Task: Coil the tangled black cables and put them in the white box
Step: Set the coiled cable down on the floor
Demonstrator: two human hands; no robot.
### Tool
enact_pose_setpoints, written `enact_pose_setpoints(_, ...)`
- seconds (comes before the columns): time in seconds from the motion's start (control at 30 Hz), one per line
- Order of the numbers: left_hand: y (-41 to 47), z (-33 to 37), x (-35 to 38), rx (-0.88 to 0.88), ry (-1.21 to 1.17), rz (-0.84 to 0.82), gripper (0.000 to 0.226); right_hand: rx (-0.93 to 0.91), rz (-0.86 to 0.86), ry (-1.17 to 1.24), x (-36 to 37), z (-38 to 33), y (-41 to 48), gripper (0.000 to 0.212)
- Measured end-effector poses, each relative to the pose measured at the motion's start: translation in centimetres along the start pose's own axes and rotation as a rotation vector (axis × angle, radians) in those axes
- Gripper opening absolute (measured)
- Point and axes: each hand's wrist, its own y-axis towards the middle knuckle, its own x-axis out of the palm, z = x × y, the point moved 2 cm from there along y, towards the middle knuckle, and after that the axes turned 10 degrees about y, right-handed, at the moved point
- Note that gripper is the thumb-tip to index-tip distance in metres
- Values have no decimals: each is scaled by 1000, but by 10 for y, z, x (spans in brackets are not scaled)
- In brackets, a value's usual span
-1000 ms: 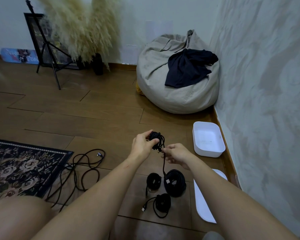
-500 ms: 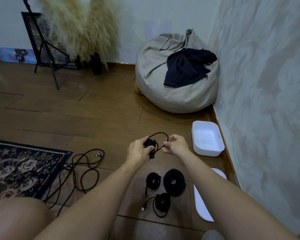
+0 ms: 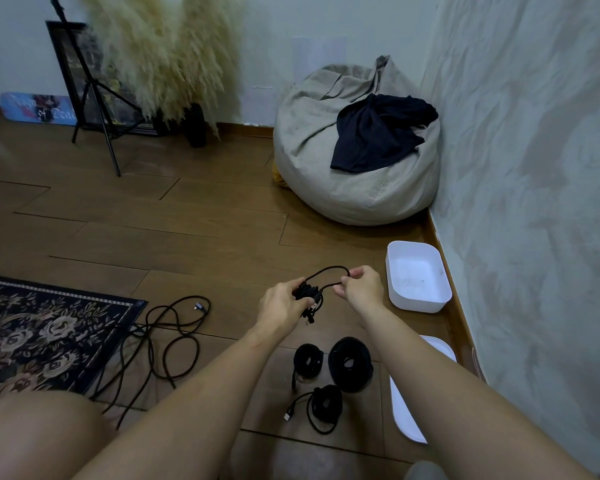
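Observation:
My left hand (image 3: 280, 303) grips a small coiled black cable (image 3: 308, 293) above the floor. My right hand (image 3: 361, 285) pinches a loop of that same cable's free end, which arcs between the two hands. A plug dangles below the coil. Three coiled black cables (image 3: 350, 364) lie on the floor below my hands. A tangled loose black cable (image 3: 168, 336) sprawls at the left by the rug. The open white box (image 3: 417, 276) stands at the right beside the wall, with nothing in it.
The box's white lid (image 3: 408, 407) lies near the wall under my right forearm. A patterned rug (image 3: 39, 332) covers the left floor. A grey beanbag (image 3: 354, 157) with dark cloth, a tripod (image 3: 94, 95) and pampas grass (image 3: 163, 50) stand at the back.
The cable's free end, hanging down a second ago, has been lifted. My right hand rose and now holds a loop of it level with the coil in my left hand.

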Motion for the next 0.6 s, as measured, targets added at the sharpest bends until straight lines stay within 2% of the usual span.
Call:
enact_pose_setpoints(0.2,0,-2,0,-2,3,34,58,35,0,-18,3,4,2,16)
enact_pose_setpoints(0.4,-1,2,-1,3,10,70,56,108,23,102,8,8,2,19)
enact_pose_setpoints(0.6,-3,1,0,-12,-7,105,56,242,-173,210,12,7,-7,23)
